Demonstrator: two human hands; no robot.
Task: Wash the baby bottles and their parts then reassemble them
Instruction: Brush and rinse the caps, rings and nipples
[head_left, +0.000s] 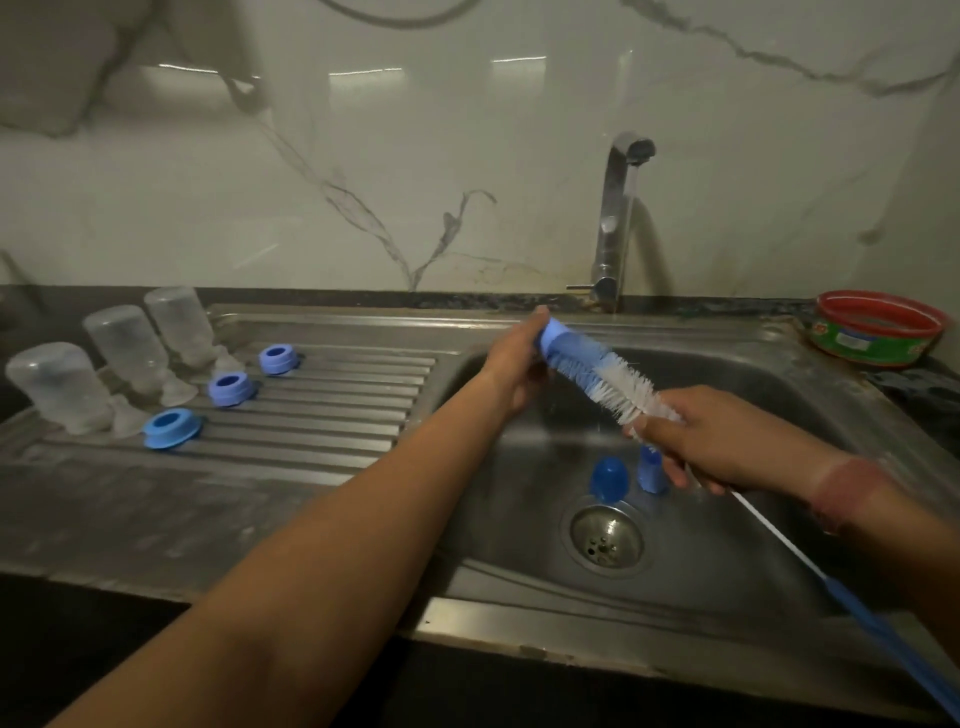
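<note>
Fingers, right hand: curled round the bottle brush where bristles meet the wire stem; its blue handle runs off toward the near right corner.
Fingers, left hand: wrapped round a pale blue cap fitted over the brush tip — thumb up along its far side.
Sink basin: steel; drain strainer near its middle.
Caps in basin: dark blue cap and lighter blue cap, upright, just beside each other, beyond the strainer, below the right hand.
Drainboard, left: three blue collar rings in a diagonal row, near-left to far-right.
Bottles: three clear ones, upside down, behind the rings; clear teats beside them.
Tap: far edge — water running.
Tub: red-rimmed, green-sided, far right counter.
</note>
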